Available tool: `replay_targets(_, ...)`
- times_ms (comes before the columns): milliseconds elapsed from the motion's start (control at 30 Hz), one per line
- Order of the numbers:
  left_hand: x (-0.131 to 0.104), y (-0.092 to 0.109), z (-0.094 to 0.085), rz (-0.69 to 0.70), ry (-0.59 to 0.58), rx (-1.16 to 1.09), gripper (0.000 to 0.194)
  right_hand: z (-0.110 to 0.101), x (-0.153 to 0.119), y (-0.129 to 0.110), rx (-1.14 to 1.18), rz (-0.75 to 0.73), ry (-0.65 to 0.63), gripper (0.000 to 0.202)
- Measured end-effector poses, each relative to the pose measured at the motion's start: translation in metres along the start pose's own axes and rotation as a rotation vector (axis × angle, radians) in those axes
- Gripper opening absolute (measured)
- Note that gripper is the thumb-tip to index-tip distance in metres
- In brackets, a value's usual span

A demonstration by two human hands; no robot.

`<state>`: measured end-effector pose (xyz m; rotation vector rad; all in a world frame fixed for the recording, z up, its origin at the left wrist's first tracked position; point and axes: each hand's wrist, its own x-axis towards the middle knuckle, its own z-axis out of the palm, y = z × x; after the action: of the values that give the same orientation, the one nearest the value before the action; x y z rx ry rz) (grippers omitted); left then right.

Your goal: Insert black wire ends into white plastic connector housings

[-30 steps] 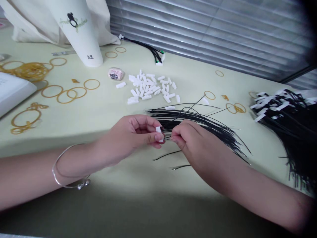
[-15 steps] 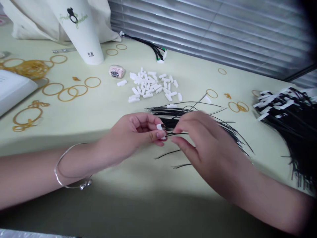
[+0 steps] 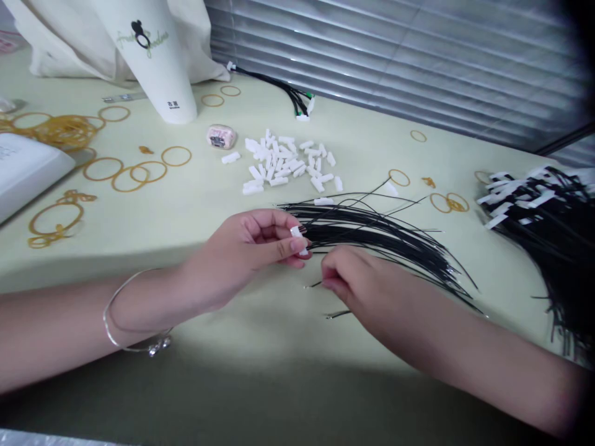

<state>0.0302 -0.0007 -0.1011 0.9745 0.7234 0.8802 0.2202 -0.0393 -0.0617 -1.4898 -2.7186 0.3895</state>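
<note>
Between thumb and fingers, my left hand point(image 3: 267, 241) pinches a small white connector housing point(image 3: 296, 232) with black wires running out of its right side. My right hand point(image 3: 356, 275) is closed on a thin black wire point(image 3: 315, 285), whose bare metal end sticks out to the left of the fingertips. Another black wire point(image 3: 341, 314) lies just below this hand. Behind both hands a bundle of black wires point(image 3: 395, 232) spreads to the right across the table. A pile of white connector housings point(image 3: 283, 158) lies beyond it.
Wires with white connectors form a thick heap point(image 3: 534, 229) at the right. Rubber bands point(image 3: 105, 168) are scattered left and right. A white cup point(image 3: 179, 93), a cloth bag point(image 3: 74, 49) and a small pink-white object point(image 3: 221, 137) stand toward the back. Blinds point(image 3: 395, 62) border the table's far side.
My right hand has moved down and slightly left, away from the wires at the connector housing, and has closed on a loose wire. My left hand keeps holding the housing, almost unmoved.
</note>
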Motion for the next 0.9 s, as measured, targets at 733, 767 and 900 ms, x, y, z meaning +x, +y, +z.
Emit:
replay_targets(733, -0.001, 0.003, 0.003, 0.002, -0.044, 0.072, 0.010, -0.013, 0.006, 0.001, 0.034, -0.025, 0.217, 0.016)
replay_targets(767, -0.001, 0.003, 0.003, 0.001, -0.045, 0.071, 0.010, -0.013, 0.006, 0.001, 0.007, -0.045, 0.239, 0.017)
replay_targets(900, -0.002, 0.003, 0.004, -0.011, -0.041, 0.083, 0.009, -0.009, 0.002, 0.002, -0.127, -0.140, 0.294, 0.018)
